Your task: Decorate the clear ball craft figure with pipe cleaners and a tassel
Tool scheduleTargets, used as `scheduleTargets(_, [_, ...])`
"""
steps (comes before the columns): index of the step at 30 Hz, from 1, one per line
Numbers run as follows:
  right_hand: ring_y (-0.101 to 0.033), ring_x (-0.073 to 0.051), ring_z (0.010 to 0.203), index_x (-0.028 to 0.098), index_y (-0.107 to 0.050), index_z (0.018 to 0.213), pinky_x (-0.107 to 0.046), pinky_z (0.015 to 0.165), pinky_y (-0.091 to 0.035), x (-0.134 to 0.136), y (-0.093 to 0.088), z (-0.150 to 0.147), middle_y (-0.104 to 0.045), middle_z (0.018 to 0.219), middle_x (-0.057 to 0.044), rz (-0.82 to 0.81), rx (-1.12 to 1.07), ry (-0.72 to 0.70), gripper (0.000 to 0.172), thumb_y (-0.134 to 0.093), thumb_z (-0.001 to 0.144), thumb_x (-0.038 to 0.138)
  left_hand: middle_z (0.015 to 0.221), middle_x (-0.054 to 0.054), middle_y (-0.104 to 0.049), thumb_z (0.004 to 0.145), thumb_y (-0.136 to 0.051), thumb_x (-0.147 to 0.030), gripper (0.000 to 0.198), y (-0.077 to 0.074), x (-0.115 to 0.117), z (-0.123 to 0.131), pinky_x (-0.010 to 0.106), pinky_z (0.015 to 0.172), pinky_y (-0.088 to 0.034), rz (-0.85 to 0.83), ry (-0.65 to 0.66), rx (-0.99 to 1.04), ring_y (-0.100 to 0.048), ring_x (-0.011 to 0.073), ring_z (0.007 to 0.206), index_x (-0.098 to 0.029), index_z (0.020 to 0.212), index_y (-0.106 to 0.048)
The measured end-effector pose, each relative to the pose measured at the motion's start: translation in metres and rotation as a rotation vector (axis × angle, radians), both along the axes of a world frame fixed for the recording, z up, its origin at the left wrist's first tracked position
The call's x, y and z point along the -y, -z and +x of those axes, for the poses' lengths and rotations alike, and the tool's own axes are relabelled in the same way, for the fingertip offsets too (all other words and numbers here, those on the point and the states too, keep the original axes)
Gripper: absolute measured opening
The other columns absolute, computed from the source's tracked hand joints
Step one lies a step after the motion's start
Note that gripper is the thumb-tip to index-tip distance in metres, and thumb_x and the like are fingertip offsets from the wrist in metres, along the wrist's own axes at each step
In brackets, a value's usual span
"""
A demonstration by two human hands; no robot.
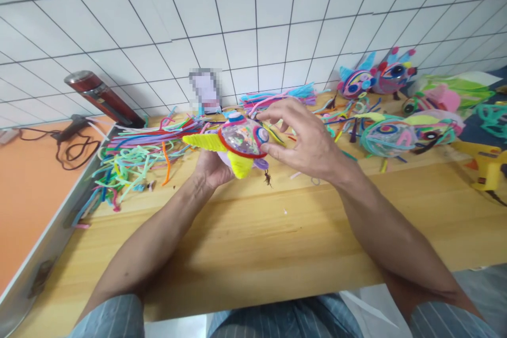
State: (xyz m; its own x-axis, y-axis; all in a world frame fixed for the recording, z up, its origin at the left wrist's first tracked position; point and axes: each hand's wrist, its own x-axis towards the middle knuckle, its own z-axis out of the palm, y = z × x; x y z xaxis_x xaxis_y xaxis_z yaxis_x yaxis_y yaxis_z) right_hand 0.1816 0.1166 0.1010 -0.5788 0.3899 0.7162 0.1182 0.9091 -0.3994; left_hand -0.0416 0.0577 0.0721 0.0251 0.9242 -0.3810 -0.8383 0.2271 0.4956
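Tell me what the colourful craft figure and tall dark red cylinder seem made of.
Colourful craft figure: probably clear, shiny plastic, given its glinting transparency; yellow parts, perhaps matte chenille, looking ribbed. Tall dark red cylinder: glossy, perhaps metal, with bright highlights.

No wording, brand or number can be read for certain. A small pale mark stands on the side of the dark red flask point(105, 97), too tiny to make out. The phone point(206, 90) has a pixelated screen, and markings on the yellow glue gun point(488, 161) are blurred.
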Motion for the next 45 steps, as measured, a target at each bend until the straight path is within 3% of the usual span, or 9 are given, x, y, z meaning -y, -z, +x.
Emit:
scheduleTargets(5, [-0.066, -0.031, 0.133, 0.029, -0.067, 0.141, -0.051, 0.116, -0.056, 0.007, 0.005, -0.007, -0.071, 0.142, -0.010, 0.005, 0.032, -0.018, 0.047, -0.079, 0.095, 0.024, 0.132, 0.015, -0.085, 0.113, -0.046, -0.041, 0.048, -0.005, 0.003, 0.000, 0.056, 0.100, -0.071, 0.020, -0.023, 0.089, -0.083, 0.0368, 0.120, -0.019, 0.151, -0.066])
scheduleTargets(15, [-0.068, -0.025, 0.116, 0.027, -0.071, 0.131, -0.043, 0.105, -0.059, 0.003, 0.000, -0.004, -0.074, 0.129, -0.007, -0.102, -0.010, -0.099, 0.032, -0.078, 0.100, 0.026, 0.126, 0.015, -0.086, 0.114, -0.044, -0.036, 0.047, -0.003, 0.002, 0.002, 0.044, 0.082, -0.074, 0.021, -0.016, 0.156, -0.087, 0.0315, 0.101, -0.020, 0.152, -0.065])
scheduleTargets(23, [-0.068, -0.027, 0.122, 0.027, -0.073, 0.132, -0.045, 0.108, -0.059, 0.001, 0.004, -0.009, -0.074, 0.131, -0.008, -0.091, 0.023, -0.071, 0.033, -0.079, 0.100, 0.026, 0.125, 0.017, -0.086, 0.115, -0.040, -0.035, 0.050, 0.002, 0.003, 0.001, 0.041, 0.070, -0.074, 0.030, 0.026, 0.018, -0.086, 0.0278, 0.085, -0.021, 0.157, -0.063])
scheduleTargets(28, [-0.073, -0.023, 0.109, 0.025, -0.072, 0.134, -0.039, 0.093, -0.064, -0.007, 0.003, -0.003, -0.076, 0.131, -0.009, -0.265, -0.060, -0.097, 0.040, -0.081, 0.102, 0.047, 0.145, 0.024, -0.078, 0.113, -0.040, -0.043, 0.060, 0.006, 0.008, -0.006, 0.051, 0.073, -0.074, 0.039, 0.080, -0.033, -0.085, 0.0408, 0.110, -0.021, 0.166, -0.056])
scheduleTargets(33, [-0.074, -0.023, 0.109, 0.024, -0.073, 0.134, -0.037, 0.090, -0.065, -0.009, 0.006, -0.003, -0.077, 0.132, -0.010, -0.312, -0.053, -0.106, 0.043, -0.085, 0.098, 0.045, 0.151, 0.022, -0.075, 0.113, -0.042, -0.049, 0.060, 0.008, 0.010, -0.010, 0.051, 0.078, -0.075, 0.041, 0.039, -0.080, -0.083, 0.0410, 0.120, -0.024, 0.164, -0.059])
scheduleTargets(39, [-0.073, -0.025, 0.117, 0.025, -0.073, 0.135, -0.043, 0.100, -0.065, -0.008, 0.011, -0.008, -0.077, 0.134, -0.009, -0.207, -0.005, -0.093, 0.040, -0.084, 0.097, 0.033, 0.148, 0.023, -0.077, 0.115, -0.038, -0.053, 0.061, 0.009, 0.008, -0.008, 0.051, 0.072, -0.075, 0.067, 0.005, -0.085, -0.085, 0.0400, 0.112, -0.023, 0.165, -0.058])
scheduleTargets(45, [-0.071, -0.028, 0.125, 0.027, -0.071, 0.139, -0.048, 0.109, -0.062, -0.019, 0.022, -0.011, -0.076, 0.137, -0.010, -0.054, -0.002, -0.091, 0.038, -0.077, 0.103, 0.033, 0.134, 0.022, -0.083, 0.117, -0.036, -0.042, 0.057, 0.005, 0.007, -0.004, 0.045, 0.076, -0.075, 0.115, 0.005, 0.003, -0.087, 0.0317, 0.095, -0.019, 0.163, -0.059])
